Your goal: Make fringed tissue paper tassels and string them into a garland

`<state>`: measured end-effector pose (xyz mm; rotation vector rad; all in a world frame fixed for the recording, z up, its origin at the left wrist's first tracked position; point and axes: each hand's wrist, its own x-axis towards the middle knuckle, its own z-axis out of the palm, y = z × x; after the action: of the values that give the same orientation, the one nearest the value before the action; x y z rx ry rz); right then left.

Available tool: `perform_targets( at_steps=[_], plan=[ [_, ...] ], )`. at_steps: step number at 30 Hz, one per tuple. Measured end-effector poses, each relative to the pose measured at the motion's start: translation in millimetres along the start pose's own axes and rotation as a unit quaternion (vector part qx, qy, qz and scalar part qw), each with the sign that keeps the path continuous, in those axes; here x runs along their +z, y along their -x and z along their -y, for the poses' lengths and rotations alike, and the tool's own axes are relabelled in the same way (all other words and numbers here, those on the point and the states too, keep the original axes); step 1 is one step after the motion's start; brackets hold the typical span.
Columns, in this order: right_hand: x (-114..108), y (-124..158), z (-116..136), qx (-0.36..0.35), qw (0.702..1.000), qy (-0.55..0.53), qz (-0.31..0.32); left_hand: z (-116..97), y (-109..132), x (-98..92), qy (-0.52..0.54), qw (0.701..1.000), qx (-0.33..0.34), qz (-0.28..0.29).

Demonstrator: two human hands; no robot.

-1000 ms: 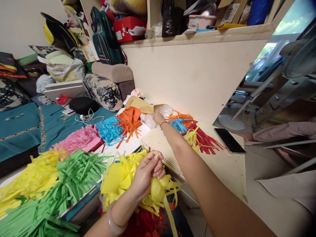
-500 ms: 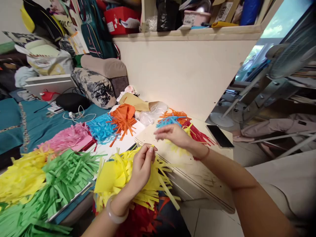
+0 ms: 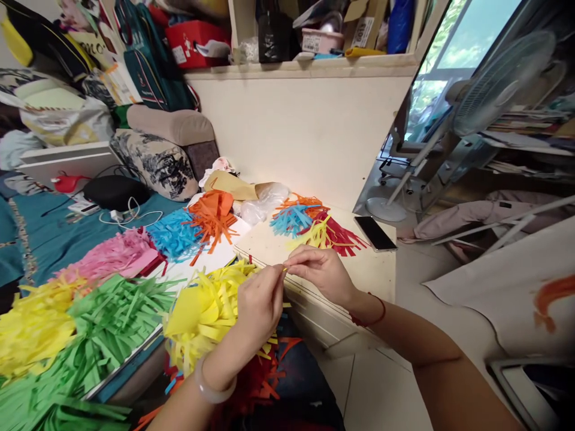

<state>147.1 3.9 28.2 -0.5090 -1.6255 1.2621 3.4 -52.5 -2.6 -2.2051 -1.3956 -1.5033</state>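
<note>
My left hand is closed in a pinch, and a tiny yellow paper tip shows at its fingertips. My right hand meets it there, thumb and fingers pinched on the same tip. Below and left of my left hand lies a heap of yellow fringed paper on my lap; how much of it my left hand holds is hidden. Just beyond my right hand, on a pale wooden board, rest fringed paper tassels: a yellow one, a red one, a blue one and an orange one.
Green fringed paper, yellow, pink, blue and orange bundles line the left side. A phone lies at the board's right edge. A fan and another person's leg are at right.
My right hand has come down and toward my left hand, so their fingertips now meet. The yellow tassel on the board shows more clearly. The view has turned slightly right.
</note>
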Motion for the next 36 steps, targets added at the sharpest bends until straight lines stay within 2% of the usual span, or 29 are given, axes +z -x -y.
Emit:
perform_targets(
  at_steps=[3,11,15,19,22,25,27,29,32,34,36],
  plan=[
    [-1,2,1,-0.010,1.000,0.016,-0.002,-1,-1,-2.4,-0.046,0.999,0.008,0.010],
    [-6,4,-6,0.050,0.998,-0.031,-0.003,-8,-3,1.9,-0.007,0.998,-0.044,0.050],
    [-11,10,-9,0.031,0.998,0.059,-0.019,-6,-1,8.5,-0.001,0.996,-0.021,0.082],
    [-23,17,-11,0.033,0.989,0.143,-0.015,0,3,20.7,-0.083,0.993,0.029,0.080],
    [-33,23,-11,-0.038,0.967,0.250,0.009,4,5,29.1,-0.149,0.982,0.071,0.095],
    [-42,27,-8,-0.131,0.917,0.374,0.051,3,4,32.6,-0.186,0.968,0.090,0.141],
    [-46,26,-4,-0.167,0.887,0.426,0.062,3,2,32.3,-0.195,0.962,0.088,0.167],
    [-50,21,0,-0.171,0.879,0.441,0.053,3,-2,30.7,-0.196,0.961,0.066,0.185],
    [-56,4,2,-0.141,0.891,0.429,0.042,9,-12,26.9,-0.194,0.959,0.004,0.205],
    [-64,-17,-1,-0.115,0.896,0.426,0.053,16,-19,23.8,-0.191,0.957,-0.033,0.216],
    [-81,-46,-7,-0.084,0.891,0.445,0.039,25,-24,19.2,-0.189,0.957,-0.049,0.215]
  ],
)
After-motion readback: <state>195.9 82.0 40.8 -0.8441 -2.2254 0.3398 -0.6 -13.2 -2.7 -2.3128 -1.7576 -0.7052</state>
